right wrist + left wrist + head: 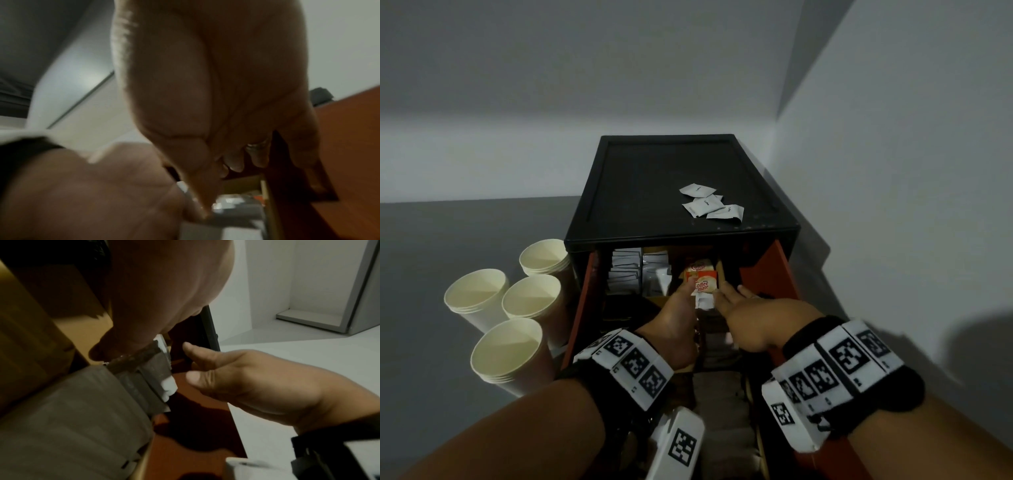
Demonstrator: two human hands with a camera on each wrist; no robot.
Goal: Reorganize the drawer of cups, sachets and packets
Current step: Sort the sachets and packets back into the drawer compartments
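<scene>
The drawer (768, 274), with orange-red sides, stands pulled out under a black cabinet top (654, 178). My left hand (686, 291) grips a small stack of Coffee-mate creamer sachets (702, 286) upright over the drawer's back middle, its thumb on the front sachet. In the left wrist view, the left hand (123, 344) clamps the stack (148, 374) edge-on. My right hand (732, 294) lies just right of the stack, fingers stretched toward it and holding nothing; whether they touch it is unclear. Rows of white sachets (625, 270) fill the drawer's back left.
Several paper cup stacks (506, 346) stand on the floor left of the drawer. A few loose white sachets (710, 205) lie on the cabinet top. Walls close in behind and to the right. Dark packets fill the drawer's near part under my wrists.
</scene>
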